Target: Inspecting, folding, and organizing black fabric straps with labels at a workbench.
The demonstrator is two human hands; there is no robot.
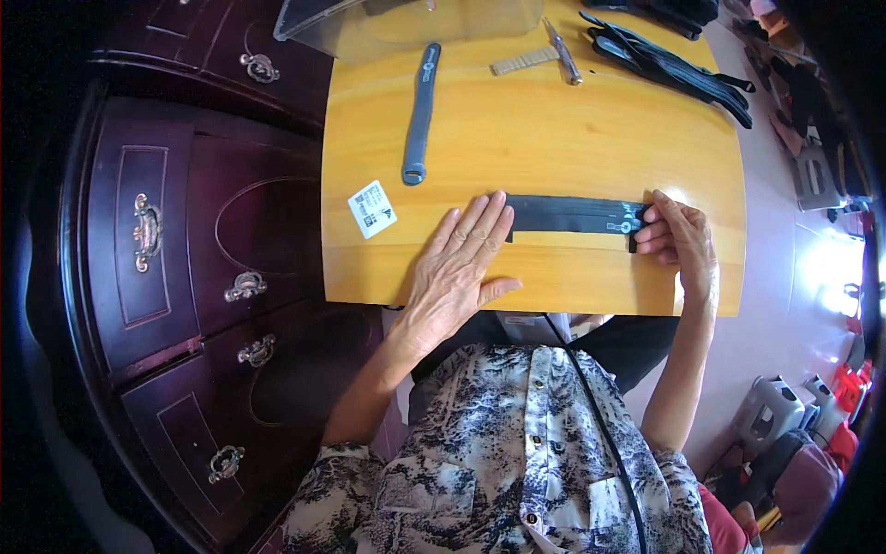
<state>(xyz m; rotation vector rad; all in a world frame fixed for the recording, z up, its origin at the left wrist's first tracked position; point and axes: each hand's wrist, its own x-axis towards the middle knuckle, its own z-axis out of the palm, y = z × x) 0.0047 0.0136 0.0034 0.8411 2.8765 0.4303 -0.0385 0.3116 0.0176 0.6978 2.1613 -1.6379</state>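
A wide dark grey strap, or a few laid side by side, stretches crosswise near the front edge of the table. My left hand lies flat with its fingers out, fingertips on the strap's left end. At the right end, my right hand pinches the strap between thumb and fingers. A pale printed mark shows on the strap beside those fingers. Farther off to the left, a single grey strap with a slotted end lies lengthwise. A white printed label rests left of my left hand.
The yellow wooden table also bears a clear plastic box, a gold-coloured band, a slim pen-like tool and a bundle of black straps. Dark wooden cabinets stand close on the left. Grey stools are on the right.
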